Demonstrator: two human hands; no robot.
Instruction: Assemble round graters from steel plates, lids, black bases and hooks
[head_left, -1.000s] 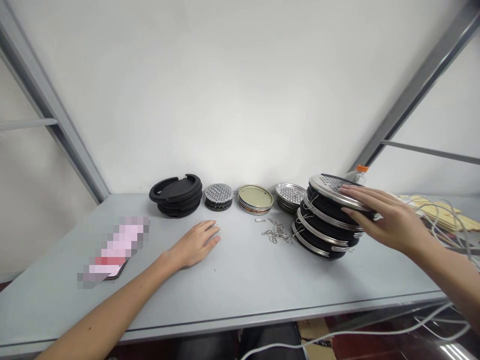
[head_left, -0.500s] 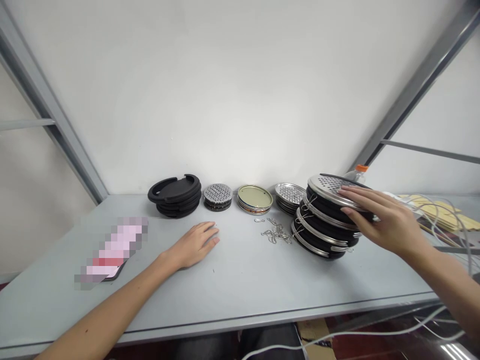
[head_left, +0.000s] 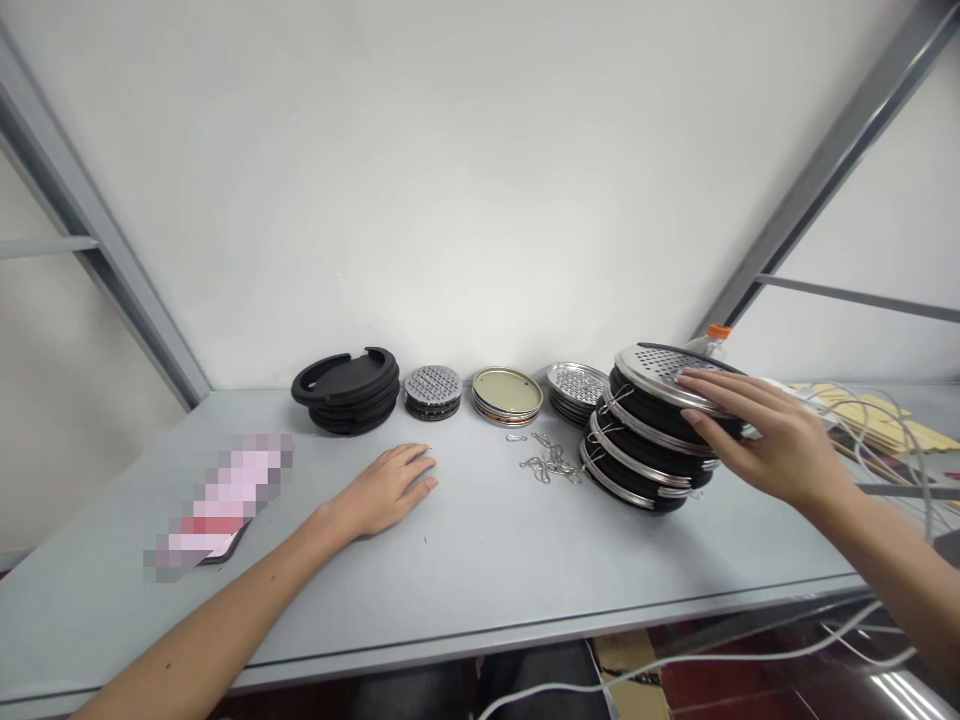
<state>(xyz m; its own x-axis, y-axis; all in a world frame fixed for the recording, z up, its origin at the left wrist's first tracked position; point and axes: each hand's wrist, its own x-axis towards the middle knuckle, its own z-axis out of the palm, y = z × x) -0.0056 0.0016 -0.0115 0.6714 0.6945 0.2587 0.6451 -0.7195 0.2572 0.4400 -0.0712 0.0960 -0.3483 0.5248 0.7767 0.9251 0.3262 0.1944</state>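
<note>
My right hand (head_left: 772, 435) rests with outstretched fingers on the perforated silver top of a tall stack of round black-and-silver assemblies (head_left: 649, 440). Thin wire clips hang at the sides of that stack, which leans a little. On the table lies my left hand (head_left: 390, 490), palm down, fingers apart, holding nothing. Several loose wire clips (head_left: 553, 463) lie left of the tall stack. Behind them stand perforated silver discs (head_left: 577, 385), a pile of gold-coloured round lids (head_left: 508, 390), smaller grater-like discs (head_left: 433, 387) and black ring-shaped holders (head_left: 349, 390).
A blurred-out phone (head_left: 225, 510) lies at the left of the grey table (head_left: 480, 590). Behind the tall stack stands a bottle with an orange cap (head_left: 718, 332). White cables (head_left: 892, 420) and yellow pieces (head_left: 870, 415) are at the right. Metal frame posts (head_left: 832, 180) flank the wall.
The view has shifted very slightly. Both hands stay in the same places, and nothing on the table has visibly moved.
</note>
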